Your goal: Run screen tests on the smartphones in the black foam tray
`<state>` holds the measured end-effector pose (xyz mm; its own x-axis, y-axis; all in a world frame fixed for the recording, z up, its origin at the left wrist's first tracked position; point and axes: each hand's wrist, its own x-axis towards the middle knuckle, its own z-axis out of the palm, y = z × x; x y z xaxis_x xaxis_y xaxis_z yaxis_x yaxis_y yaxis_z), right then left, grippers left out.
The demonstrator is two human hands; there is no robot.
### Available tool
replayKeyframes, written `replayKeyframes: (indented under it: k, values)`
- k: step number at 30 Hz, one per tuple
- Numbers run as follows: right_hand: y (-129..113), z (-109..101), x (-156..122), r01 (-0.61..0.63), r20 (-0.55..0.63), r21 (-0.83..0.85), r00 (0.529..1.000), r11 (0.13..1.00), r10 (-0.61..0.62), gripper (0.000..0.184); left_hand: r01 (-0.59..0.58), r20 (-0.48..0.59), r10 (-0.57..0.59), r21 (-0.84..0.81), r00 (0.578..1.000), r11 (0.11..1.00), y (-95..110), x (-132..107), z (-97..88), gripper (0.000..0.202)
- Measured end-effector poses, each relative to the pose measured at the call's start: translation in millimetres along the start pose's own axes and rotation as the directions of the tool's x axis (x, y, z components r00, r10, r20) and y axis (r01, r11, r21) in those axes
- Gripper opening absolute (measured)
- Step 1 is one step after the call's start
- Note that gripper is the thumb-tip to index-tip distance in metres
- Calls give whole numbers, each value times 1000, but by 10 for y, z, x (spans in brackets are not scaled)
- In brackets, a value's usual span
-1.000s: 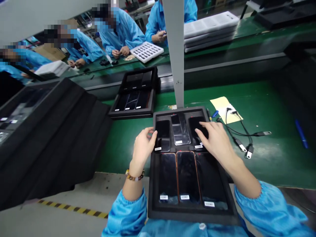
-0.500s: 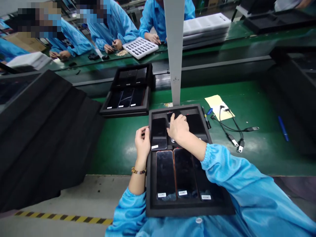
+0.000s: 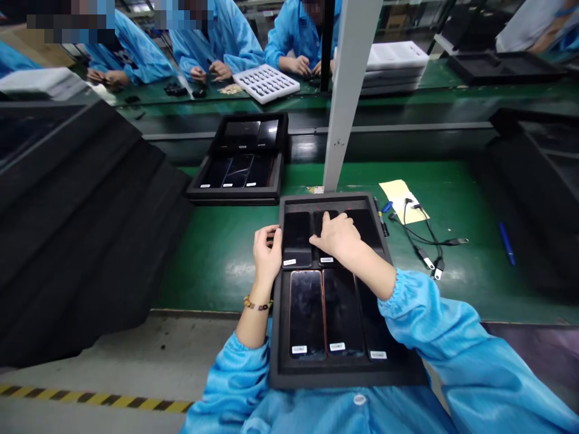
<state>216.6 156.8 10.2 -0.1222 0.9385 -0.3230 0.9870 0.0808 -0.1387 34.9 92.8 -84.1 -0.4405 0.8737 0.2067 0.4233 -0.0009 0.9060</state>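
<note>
A black foam tray [image 3: 281,361] holds several dark smartphones in two rows, its near edge against my body. My right hand [image 3: 337,235] rests over the middle phone [image 3: 326,256] of the far row, thumb and index finger stretched apart on it. Its white label shows below my palm. To the left lies another phone [image 3: 297,238] in its slot. My left hand [image 3: 268,248] is at the tray's left wall, fingers curled against the edge. Orange-rimmed phones [image 3: 307,313] fill part of the near row; my right forearm and sleeve partly cover the phone at right.
Another phone tray [image 3: 235,194] stands behind, to the left. Cables [image 3: 414,238], a yellow paper [image 3: 395,190], a marker [image 3: 383,223] and a blue pen [image 3: 507,244] lie at right. A grey post [image 3: 346,114] rises behind the tray. Black sheeting [image 3: 90,241] hangs at left. Co-workers sit across the line.
The middle far phone has settled flatter in its slot, its label now showing. My right hand has spread over it. My left hand stays at the tray's edge; the view has shifted slightly.
</note>
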Motion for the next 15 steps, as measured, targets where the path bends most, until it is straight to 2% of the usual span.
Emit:
replayKeyframes:
  k: [4, 7, 8, 10, 12, 15]
  values:
    - [29, -63, -141, 28, -23, 7, 999, 1000, -28, 77, -7, -1, 7, -4, 1000, 1000, -7, 5, 2, 35]
    - [355, -135, -226, 126, -104, 51, 987, 991, -120, 64, -3, 2, 3, -10, 1000, 1000, -18, 1, -10, 36]
    - [549, -136, -246, 166, -163, 83, 975, 983, -151, 59, 1, 9, -1, -15, 1000, 1000, -23, -4, -18, 36]
    - [1044, -81, -275, 266, -382, 238, 910, 934, -161, 52, 7, 32, -6, -29, 999, 1000, -31, -22, -34, 36]
    - [1613, 51, -311, 251, -537, 346, 843, 904, -29, 45, 13, 61, -10, -43, 998, 999, -35, -46, -49, 38]
    - [2368, 315, -417, 137, -601, 452, 777, 882, 188, 40, 24, 87, -21, -40, 996, 999, -46, -60, -60, 40]
